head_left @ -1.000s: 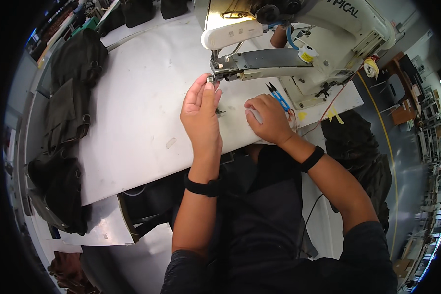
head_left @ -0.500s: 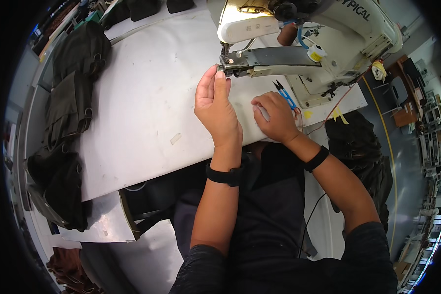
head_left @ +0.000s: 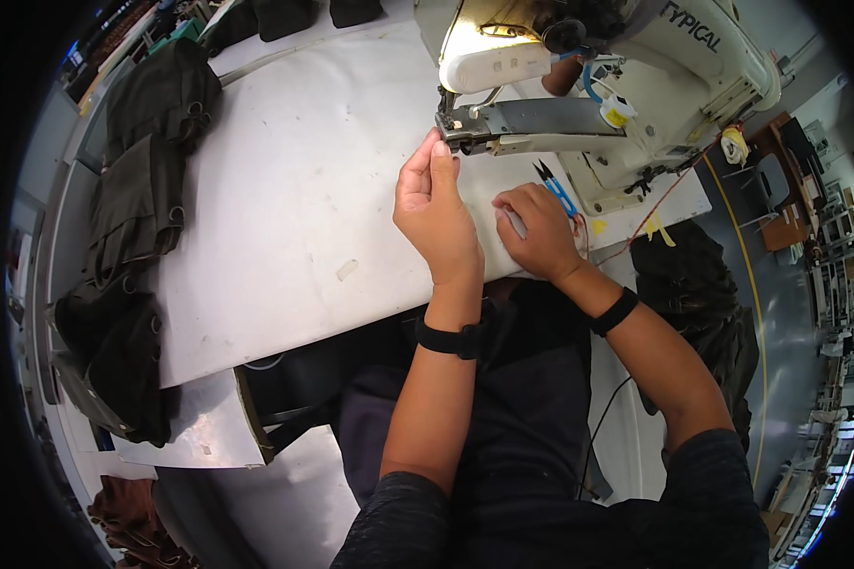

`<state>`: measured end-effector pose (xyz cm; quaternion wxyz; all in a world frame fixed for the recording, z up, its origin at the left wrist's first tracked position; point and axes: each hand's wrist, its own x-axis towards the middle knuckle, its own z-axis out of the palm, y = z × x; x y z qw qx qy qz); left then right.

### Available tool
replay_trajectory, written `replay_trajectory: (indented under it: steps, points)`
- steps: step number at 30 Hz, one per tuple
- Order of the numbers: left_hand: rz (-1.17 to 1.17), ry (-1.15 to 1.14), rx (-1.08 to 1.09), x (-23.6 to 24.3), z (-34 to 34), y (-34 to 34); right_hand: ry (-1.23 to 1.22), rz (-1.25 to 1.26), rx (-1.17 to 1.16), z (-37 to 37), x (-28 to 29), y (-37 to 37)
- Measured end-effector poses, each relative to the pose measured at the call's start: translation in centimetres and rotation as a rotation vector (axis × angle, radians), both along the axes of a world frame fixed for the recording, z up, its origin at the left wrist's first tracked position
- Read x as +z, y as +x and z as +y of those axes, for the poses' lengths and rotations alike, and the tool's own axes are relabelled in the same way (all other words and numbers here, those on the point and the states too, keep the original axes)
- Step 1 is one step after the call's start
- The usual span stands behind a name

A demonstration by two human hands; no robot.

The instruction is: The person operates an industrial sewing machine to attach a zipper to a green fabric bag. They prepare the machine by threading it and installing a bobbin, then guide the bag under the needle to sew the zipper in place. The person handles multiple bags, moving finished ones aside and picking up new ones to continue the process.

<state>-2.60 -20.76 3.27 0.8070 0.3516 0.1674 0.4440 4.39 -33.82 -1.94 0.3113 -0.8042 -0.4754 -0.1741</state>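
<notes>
At the end of the sewing machine's narrow arm (head_left: pixel 550 118), my left hand (head_left: pixel 435 199) has thumb and fingertips pinched against the machine's metal end (head_left: pixel 470 128); any small part between them is hidden by the fingers. My right hand (head_left: pixel 539 232) rests curled on the white tabletop (head_left: pixel 285 218) below the arm, around something I cannot make out. Blue-handled thread snips (head_left: pixel 556 190) lie just beyond its knuckles, beside the machine's base (head_left: pixel 603 194).
Dark bags (head_left: pixel 142 199) line the left side of the table, with more at the back (head_left: pixel 280 17). A brown thread cone (head_left: pixel 560 76) stands behind the arm. Dark fabric pieces (head_left: pixel 683 284) are heaped at the right, by an aisle (head_left: pixel 778 332).
My left fingertips moved slightly up onto the arm's end, covering the small silver part seen between them earlier. My right hand stayed curled. The whole view shifted somewhat rightward.
</notes>
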Motion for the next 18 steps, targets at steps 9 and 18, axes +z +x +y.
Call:
replay_trajectory:
  steps: [9,18]
  points:
    - [0.086,0.299,0.105,-2.6,-0.9,-0.3,0.019,-0.023,0.021,0.1,-0.2,0.1]
    - [0.33,0.674,0.186,-1.1,2.3,-3.1,0.003,-0.003,0.013,-0.5,-0.1,0.2]
